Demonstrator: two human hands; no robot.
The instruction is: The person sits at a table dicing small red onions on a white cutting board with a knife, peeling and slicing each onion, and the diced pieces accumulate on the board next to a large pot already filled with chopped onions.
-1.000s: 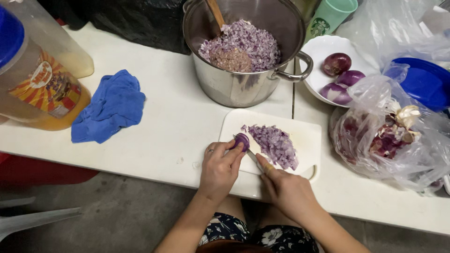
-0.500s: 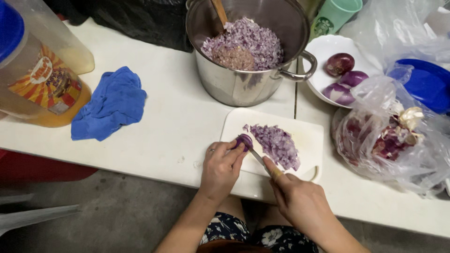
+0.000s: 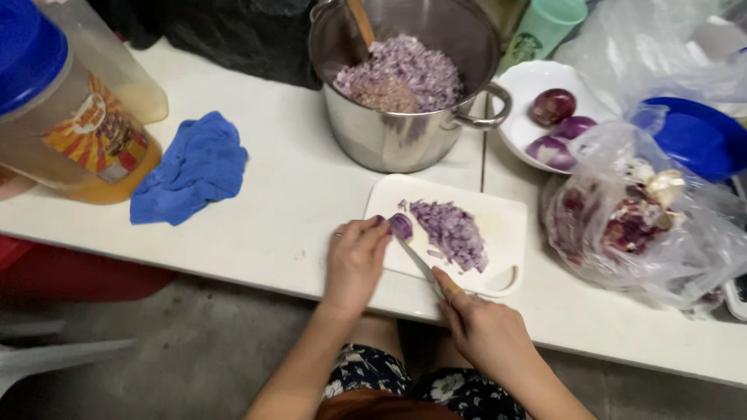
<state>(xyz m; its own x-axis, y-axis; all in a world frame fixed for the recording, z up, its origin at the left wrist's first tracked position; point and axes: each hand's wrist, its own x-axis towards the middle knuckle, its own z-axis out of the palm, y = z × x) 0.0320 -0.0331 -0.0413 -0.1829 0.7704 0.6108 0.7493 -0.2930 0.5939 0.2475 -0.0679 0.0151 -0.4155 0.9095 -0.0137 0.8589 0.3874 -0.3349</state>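
Left hand (image 3: 355, 260) pinches that small, slick, easily squashed red onion piece (image 3: 401, 226) at its fingertips on the cutting board (image 3: 510, 225), while right hand (image 3: 486, 330) stays wrapped around the knife (image 3: 418, 260), so grip the rounded back, away from the blade.

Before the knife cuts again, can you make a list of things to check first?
1. Left hand holding the onion piece steady: ok.
2. Right hand gripping the knife: ok.
3. Fingertips away from the blade: cannot tell, they sit close.
4. Onion piece on the white cutting board: ok.
5. Board fully on the table: ok.
6. Room beside the chopped onion pile: ok.
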